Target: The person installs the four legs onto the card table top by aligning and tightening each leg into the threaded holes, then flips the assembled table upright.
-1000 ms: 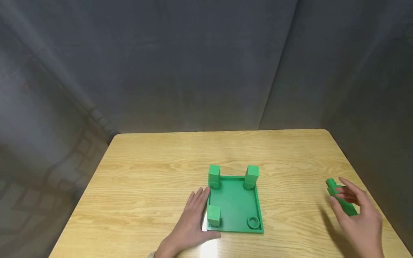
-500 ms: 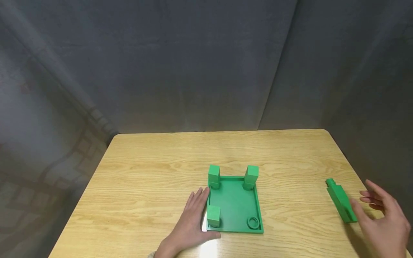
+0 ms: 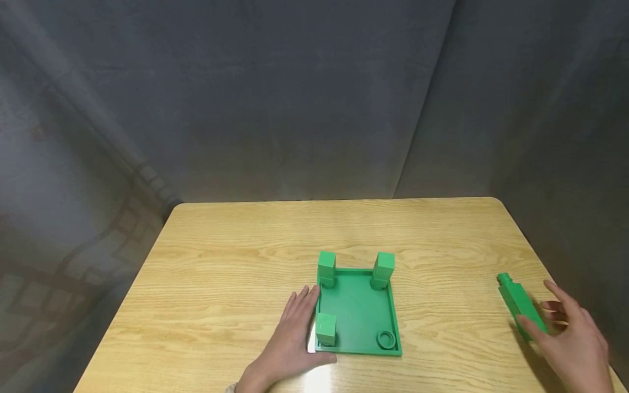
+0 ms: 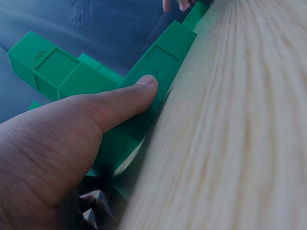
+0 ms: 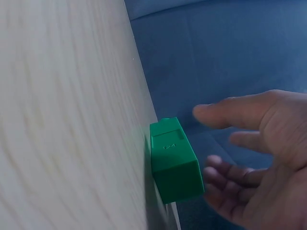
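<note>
In the head view, a shallow green tray [image 3: 356, 311] carries three upright square posts: back left [image 3: 327, 267], back right [image 3: 383, 268] and front left [image 3: 326, 328]. A round ring socket [image 3: 386, 339] sits in its front right corner. My left hand [image 3: 292, 344] rests at the near left corner, fingers straight along the left wall. Its thumb [image 4: 127, 98] presses the front wall. A loose square green post [image 3: 521, 305] with a narrow round end lies on the right of the table. Around its near end, my right hand [image 5: 254, 158] hovers with parted fingers, apart from it.
The wooden tabletop [image 3: 231, 251] has its right edge close beside the loose post. Grey curtains [image 3: 295, 109] hang behind the table and at both sides.
My right hand has moved right, off the loose post, then partly back left to its near end. The post now shows more fully. My left hand and the tray have not moved.
</note>
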The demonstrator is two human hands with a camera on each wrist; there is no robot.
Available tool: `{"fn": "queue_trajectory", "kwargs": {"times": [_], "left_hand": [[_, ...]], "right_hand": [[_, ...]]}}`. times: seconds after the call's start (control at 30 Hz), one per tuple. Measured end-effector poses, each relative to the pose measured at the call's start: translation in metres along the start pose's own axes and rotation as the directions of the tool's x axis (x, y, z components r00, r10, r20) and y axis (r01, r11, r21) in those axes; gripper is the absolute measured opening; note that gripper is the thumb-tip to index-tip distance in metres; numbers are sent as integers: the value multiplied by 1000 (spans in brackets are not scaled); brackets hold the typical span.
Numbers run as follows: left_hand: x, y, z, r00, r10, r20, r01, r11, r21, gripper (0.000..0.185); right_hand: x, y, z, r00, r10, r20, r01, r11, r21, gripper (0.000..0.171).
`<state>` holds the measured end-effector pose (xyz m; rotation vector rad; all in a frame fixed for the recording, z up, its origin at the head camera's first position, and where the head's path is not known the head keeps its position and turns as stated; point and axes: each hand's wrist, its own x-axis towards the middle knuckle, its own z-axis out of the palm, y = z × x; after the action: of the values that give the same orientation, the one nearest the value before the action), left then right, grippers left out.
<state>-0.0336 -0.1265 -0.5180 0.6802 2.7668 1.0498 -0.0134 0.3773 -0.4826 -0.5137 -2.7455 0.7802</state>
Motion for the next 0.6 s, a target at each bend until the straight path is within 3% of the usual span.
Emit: {"fn": "queue_trajectory", "kwargs": {"times": [0.23,0.47,0.6], "left_hand": [[-1,1,-1,1000,-3,6,3,1000,-7,137],[-1,1,-1,1000,11,-3,-10,1000,4,137],[-1,0,0,1000,12,-7,-12,1000,2,136]], "right_hand": [[6,12,-1,994,-41,104,43,999,-18,119],[6,19,-3,983,32,182,-22,998,-59,123],[5,20,-5,964,90,252,-69,993,-90,128]]}}
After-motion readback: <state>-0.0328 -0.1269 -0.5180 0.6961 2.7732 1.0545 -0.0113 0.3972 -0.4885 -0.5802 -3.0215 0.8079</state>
